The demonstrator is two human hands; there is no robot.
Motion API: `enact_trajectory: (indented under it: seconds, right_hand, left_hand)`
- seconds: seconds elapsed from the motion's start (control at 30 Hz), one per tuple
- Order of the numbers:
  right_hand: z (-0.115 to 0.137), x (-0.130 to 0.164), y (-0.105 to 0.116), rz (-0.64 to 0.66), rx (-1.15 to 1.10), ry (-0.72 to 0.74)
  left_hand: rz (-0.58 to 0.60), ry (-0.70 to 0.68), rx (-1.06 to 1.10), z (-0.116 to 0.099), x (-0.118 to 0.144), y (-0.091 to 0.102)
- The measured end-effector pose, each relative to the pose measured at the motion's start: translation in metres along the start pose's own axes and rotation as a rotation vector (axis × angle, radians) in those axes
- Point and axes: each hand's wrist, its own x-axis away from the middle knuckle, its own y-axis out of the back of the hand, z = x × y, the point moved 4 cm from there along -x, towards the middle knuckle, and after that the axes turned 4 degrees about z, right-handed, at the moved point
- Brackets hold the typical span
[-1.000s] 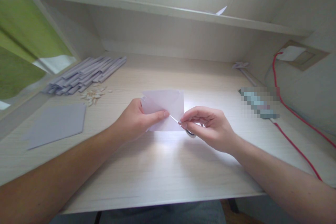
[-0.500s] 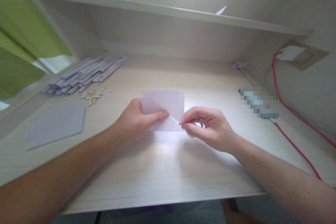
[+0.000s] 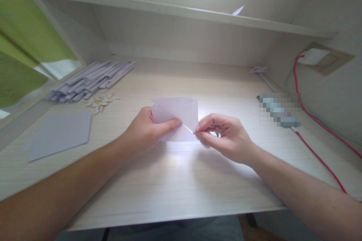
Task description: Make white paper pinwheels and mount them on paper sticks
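A white folded paper sheet (image 3: 181, 115) sits centre on the pale wood-grain surface (image 3: 175, 180). Far left lie pale lilac-grey folded paper strips (image 3: 90, 80); a red cable (image 3: 316, 150) runs at the right.

My desk (image 3: 175, 188) is pale wood grain, tucked into a nook with a shelf (image 3: 181, 9) running above. There's a green curtain (image 3: 25, 45) off to my left and a wall socket (image 3: 325, 58) on the right. Soft daylight all over.

Folded white paper (image 3: 178, 115) held just above the desk, scissors (image 3: 205, 139) cutting its lower right edge.
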Motion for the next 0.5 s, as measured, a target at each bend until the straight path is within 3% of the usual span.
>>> enact_trajectory:
  seconds: [0.5]
  right_hand:
    - [-0.0015,0.0003,0.0005,-0.026,-0.018,-0.007]
  left_hand:
    - [-0.010,-0.006,0.024,0.0009,0.0019,-0.0019]
